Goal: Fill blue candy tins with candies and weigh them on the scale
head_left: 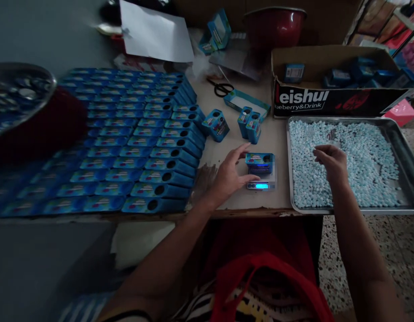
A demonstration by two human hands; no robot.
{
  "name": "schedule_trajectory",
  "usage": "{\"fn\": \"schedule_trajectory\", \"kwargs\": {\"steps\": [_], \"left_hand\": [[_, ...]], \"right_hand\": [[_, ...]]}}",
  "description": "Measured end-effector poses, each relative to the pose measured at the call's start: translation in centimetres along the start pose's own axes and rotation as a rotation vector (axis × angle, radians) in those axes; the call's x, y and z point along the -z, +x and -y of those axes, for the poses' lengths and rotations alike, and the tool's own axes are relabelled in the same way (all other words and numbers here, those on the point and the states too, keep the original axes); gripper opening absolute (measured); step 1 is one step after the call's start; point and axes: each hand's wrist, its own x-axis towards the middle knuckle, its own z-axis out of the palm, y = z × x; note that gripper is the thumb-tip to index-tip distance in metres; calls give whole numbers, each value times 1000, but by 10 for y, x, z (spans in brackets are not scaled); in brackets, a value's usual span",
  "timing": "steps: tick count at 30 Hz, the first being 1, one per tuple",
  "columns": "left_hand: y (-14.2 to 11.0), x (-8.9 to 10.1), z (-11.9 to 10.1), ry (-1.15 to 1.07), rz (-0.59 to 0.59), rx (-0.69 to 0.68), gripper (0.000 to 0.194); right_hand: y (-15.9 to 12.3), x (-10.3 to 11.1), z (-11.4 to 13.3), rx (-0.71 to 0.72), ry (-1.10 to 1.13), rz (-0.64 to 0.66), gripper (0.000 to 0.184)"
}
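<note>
A small blue printed box (259, 159) with a dark round hole at its right end lies on a small digital scale (269, 184) whose display glows blue. My left hand (231, 173) is at the box's left end, thumb and index finger apart on either side; whether it touches the box I cannot tell. Over a metal tray (290, 165) of pale blue and white pellets (364, 165), my right hand (332, 162) has its fingertips pinched together. Anything between those fingertips is hidden. Behind the scale stand two similar upright boxes (253, 127), with another box (217, 126) to their left.
Rows of blue boxes (142, 152) cover the table's left side. A red bowl (64, 116) of wrapped items is at far left. Black-handled scissors (223, 89), an opened blue carton (245, 105), a cardboard box (341, 100) with blue packs and another red bowl (275, 29) are at the back.
</note>
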Motion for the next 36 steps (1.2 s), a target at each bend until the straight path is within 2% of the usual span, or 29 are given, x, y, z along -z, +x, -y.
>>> {"fn": "schedule_trajectory", "kwargs": {"steps": [3, 6, 8, 11, 13, 15, 17, 18, 20, 22, 24, 26, 28, 32, 34, 36], "left_hand": [[-8, 17, -6, 64, -116, 5, 64], [-4, 42, -20, 156, -247, -97, 40], [2, 58, -31, 232, -307, -163, 32], [11, 74, -43, 323, -354, -240, 28], [16, 79, -48, 337, -359, -306, 27], [20, 81, -50, 329, -336, -361, 27], [23, 82, -50, 332, -288, -397, 29], [25, 83, -49, 343, -258, -399, 31], [28, 82, -47, 380, -180, -376, 40], [31, 80, -44, 417, -74, -318, 54], [34, 76, -43, 452, 41, -268, 74], [37, 72, -42, 485, 130, -250, 88], [39, 67, -43, 511, 167, -260, 92], [42, 40, -50, 529, 186, -274, 86], [43, 20, -58, 533, 267, -291, 76], [50, 7, -63, 522, 393, -295, 52]], "right_hand": [[0, 3, -5, 73, -270, -13, 24], [1, 5, -11, 182, -683, -25, 25], [4, 5, -15, 221, -849, -22, 28], [8, 8, -15, 321, -855, 31, 28], [8, 12, -11, 412, -775, 178, 30], [2, 18, -5, 481, -745, 421, 36], [-11, 22, -1, 538, -824, 641, 47], [-19, 23, 0, 568, -898, 708, 52], [-36, 22, -2, 610, -1078, 720, 56], [-45, 19, -8, 616, -1227, 644, 48], [-45, 16, -12, 588, -1273, 596, 37], [-35, 15, -13, 514, -1182, 595, 27], [-23, 18, -11, 371, -975, 539, 21], [-6, 22, 0, -53, -371, 330, 35], [-3, 22, 4, -201, -136, 297, 42], [0, 20, 8, -294, -2, 324, 45]]}}
